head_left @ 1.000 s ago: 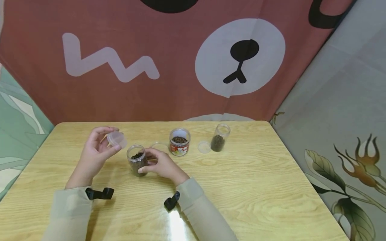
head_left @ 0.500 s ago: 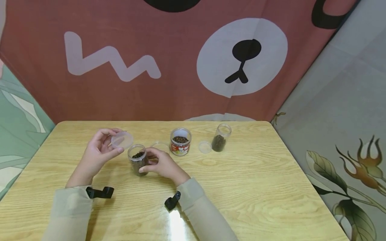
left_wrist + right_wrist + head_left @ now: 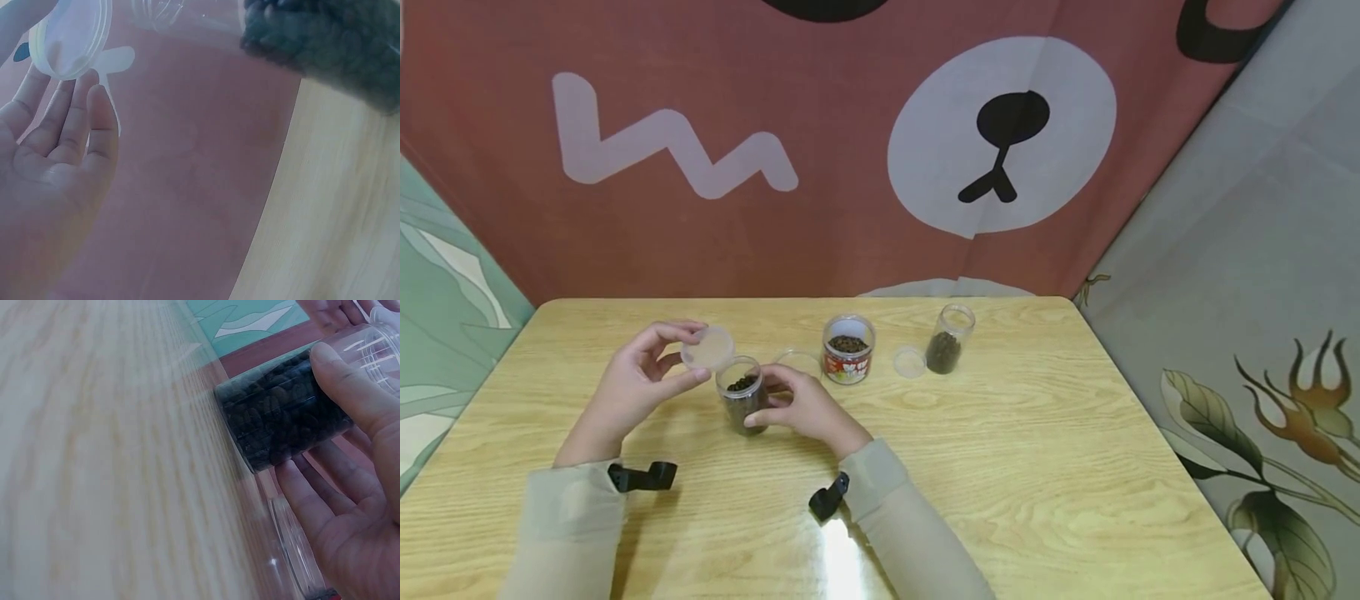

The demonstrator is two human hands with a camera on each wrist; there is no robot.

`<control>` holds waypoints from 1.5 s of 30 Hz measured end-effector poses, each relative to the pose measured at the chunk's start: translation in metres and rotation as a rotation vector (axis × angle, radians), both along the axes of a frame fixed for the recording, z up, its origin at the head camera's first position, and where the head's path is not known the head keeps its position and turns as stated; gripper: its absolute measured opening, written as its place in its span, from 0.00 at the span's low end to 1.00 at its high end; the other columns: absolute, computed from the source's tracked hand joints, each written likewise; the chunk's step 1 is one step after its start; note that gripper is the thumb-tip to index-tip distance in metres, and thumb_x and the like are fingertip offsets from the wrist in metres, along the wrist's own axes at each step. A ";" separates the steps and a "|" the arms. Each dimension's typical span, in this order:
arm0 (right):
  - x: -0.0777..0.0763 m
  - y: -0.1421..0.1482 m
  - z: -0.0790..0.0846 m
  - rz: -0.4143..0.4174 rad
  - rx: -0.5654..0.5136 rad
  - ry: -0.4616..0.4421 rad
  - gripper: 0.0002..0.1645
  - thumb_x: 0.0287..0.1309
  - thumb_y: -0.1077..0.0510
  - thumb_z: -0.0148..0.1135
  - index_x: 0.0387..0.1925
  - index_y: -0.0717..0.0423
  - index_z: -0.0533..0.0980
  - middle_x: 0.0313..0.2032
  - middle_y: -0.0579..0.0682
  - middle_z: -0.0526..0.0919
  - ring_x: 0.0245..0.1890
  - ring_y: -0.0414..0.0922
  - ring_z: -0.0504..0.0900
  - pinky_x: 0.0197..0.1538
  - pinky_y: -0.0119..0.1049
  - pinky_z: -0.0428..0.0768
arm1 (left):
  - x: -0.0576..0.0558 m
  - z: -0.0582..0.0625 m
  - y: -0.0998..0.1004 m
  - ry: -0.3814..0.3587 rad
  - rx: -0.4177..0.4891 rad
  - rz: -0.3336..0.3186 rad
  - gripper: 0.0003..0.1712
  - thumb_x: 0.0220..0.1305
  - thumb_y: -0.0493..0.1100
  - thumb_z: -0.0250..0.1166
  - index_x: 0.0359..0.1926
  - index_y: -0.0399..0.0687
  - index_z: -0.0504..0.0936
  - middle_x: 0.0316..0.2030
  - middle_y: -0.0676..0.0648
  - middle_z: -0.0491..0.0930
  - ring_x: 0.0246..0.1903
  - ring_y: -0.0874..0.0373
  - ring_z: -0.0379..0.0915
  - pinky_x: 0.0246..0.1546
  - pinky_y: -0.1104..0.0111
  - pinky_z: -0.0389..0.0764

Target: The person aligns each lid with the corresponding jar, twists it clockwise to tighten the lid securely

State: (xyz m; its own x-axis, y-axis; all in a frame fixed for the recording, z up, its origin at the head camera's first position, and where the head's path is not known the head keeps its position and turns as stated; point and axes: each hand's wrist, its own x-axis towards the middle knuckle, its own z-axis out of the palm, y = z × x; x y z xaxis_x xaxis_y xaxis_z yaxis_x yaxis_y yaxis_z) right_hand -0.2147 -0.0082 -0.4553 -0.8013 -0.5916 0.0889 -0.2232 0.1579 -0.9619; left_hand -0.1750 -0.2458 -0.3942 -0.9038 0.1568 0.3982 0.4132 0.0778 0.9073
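My left hand (image 3: 636, 379) pinches a round translucent lid (image 3: 709, 348) by its edge, thumb below and fingers above. The lid is tilted, just left of and above the mouth of a clear jar (image 3: 742, 410). Dark beans or seeds fill the lower part of this jar, and its top is uncovered. From the right side, my right hand (image 3: 805, 408) grips the jar, which is upright on the table. In the right wrist view the thumb lies along one side of the jar (image 3: 275, 409), with fingers on the other. The left wrist view shows the lid's ribbed rim (image 3: 103, 28).
Behind my right hand, a clear lid (image 3: 797, 361) lies flat on the wooden table (image 3: 1037, 467). A red-labelled open jar (image 3: 847, 350) with brown contents stands beside it. Farther right are another flat lid (image 3: 909, 362) and an open jar (image 3: 950, 340) partly filled with dark pieces.
The left hand has brought the lid rightward, closer to the jar's mouth, and the lid's tilt has changed. The right hand and its jar have stayed in place.
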 end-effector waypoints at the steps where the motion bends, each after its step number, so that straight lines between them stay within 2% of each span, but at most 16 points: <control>1: 0.000 0.000 0.000 0.000 0.002 -0.002 0.33 0.51 0.64 0.78 0.60 0.54 0.77 0.53 0.46 0.83 0.53 0.36 0.79 0.59 0.27 0.78 | 0.000 0.000 0.000 -0.002 -0.013 0.001 0.20 0.58 0.20 0.68 0.51 0.30 0.75 0.61 0.47 0.75 0.63 0.59 0.68 0.55 0.77 0.74; 9: 0.001 -0.001 -0.001 -0.003 -0.003 -0.021 0.33 0.52 0.64 0.78 0.60 0.53 0.77 0.54 0.44 0.82 0.54 0.36 0.79 0.60 0.28 0.78 | -0.001 -0.003 0.003 0.027 -0.140 -0.003 0.20 0.57 0.22 0.70 0.50 0.31 0.76 0.60 0.49 0.76 0.59 0.59 0.71 0.50 0.76 0.75; 15: 0.000 0.001 0.001 -0.004 -0.011 -0.021 0.33 0.52 0.64 0.78 0.60 0.53 0.77 0.55 0.44 0.82 0.54 0.37 0.79 0.60 0.29 0.78 | -0.002 -0.005 0.004 0.022 -0.179 -0.011 0.20 0.57 0.23 0.71 0.49 0.33 0.77 0.59 0.50 0.76 0.58 0.60 0.72 0.49 0.76 0.75; 25: -0.001 0.000 -0.002 -0.003 -0.021 -0.012 0.34 0.51 0.64 0.79 0.60 0.53 0.77 0.55 0.45 0.82 0.54 0.37 0.79 0.59 0.28 0.78 | -0.005 -0.011 0.006 -0.016 -0.194 -0.076 0.19 0.59 0.25 0.71 0.50 0.35 0.76 0.60 0.50 0.75 0.59 0.61 0.71 0.53 0.77 0.74; 45: -0.002 0.001 -0.004 0.006 -0.016 -0.017 0.35 0.52 0.63 0.79 0.62 0.52 0.76 0.56 0.45 0.81 0.55 0.37 0.79 0.60 0.29 0.78 | -0.005 -0.013 0.009 -0.011 -0.232 -0.081 0.19 0.58 0.26 0.72 0.49 0.36 0.77 0.59 0.53 0.76 0.59 0.65 0.71 0.56 0.78 0.73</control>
State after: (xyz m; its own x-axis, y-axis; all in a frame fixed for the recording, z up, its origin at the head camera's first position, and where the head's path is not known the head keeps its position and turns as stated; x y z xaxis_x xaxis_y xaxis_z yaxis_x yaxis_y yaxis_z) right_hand -0.2171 -0.0073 -0.4590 -0.7995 -0.5947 0.0844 -0.2075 0.1416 -0.9679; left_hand -0.1805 -0.2371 -0.4073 -0.8886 0.3148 0.3335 0.4169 0.2515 0.8735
